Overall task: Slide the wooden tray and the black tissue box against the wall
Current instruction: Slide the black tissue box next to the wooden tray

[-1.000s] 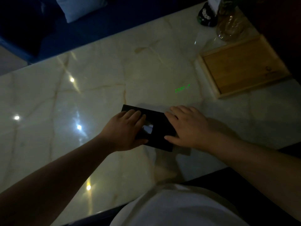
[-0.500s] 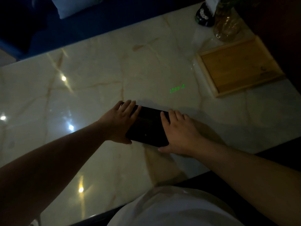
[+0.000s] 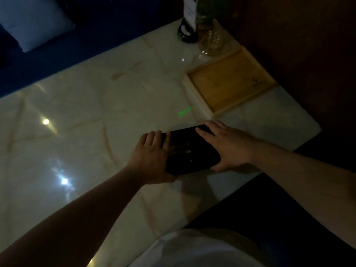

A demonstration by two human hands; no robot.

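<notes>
The black tissue box (image 3: 189,151) lies flat on the marble table (image 3: 86,116), near its front right edge. My left hand (image 3: 152,157) clasps the box's left end, fingers over the top. My right hand (image 3: 229,145) grips its right end, palm on top and thumb at the near side. The empty wooden tray (image 3: 229,81) sits farther back, its right side touching the dark wooden wall (image 3: 300,54). The box's far corner is a short way from the tray's near corner.
A dark bottle (image 3: 187,26) and a clear glass vase (image 3: 212,39) stand behind the tray by the wall. A blue sofa with a pale cushion (image 3: 32,22) runs along the table's far side. Small green light marks (image 3: 185,112) show beside the tray.
Both hands have slid the tissue box to the right and away from me, toward the tray and wall. The view has shifted with it.
</notes>
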